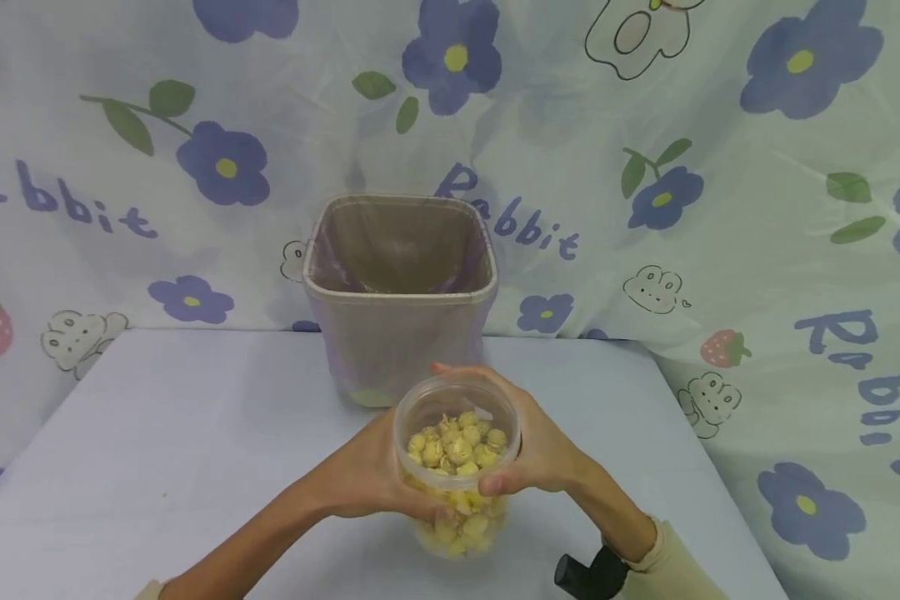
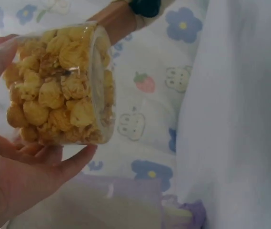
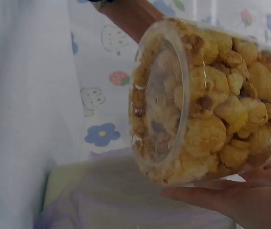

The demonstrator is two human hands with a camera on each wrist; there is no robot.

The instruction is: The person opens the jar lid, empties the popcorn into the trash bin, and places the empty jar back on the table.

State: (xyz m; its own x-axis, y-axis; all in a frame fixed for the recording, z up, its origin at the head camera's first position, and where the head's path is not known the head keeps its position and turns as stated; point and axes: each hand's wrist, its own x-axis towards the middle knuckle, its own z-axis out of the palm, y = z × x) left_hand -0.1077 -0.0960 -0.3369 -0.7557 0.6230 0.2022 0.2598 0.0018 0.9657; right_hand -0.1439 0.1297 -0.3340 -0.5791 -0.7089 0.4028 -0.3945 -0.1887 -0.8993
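Observation:
A clear plastic jar (image 1: 461,533) of yellow popcorn (image 1: 459,450) is held between both hands, its round mouth uncovered and facing up in the head view. My left hand (image 1: 367,467) grips the jar's left side, thumb across the front. On the right side my right hand (image 1: 536,442) grips it near the rim, with the thumb at the front edge. Both wrist views show the jar (image 2: 56,86) raised over the table, its round base (image 3: 161,100) visible from below and popcorn packed against the wall.
Behind the jar stands a beige bin (image 1: 408,350) lined with a thin purplish bag, at the back of the white table (image 1: 217,433). A patterned cloth (image 1: 555,125) with flowers and rabbits hangs behind it. A black wrist device (image 1: 596,575) sits at the right sleeve.

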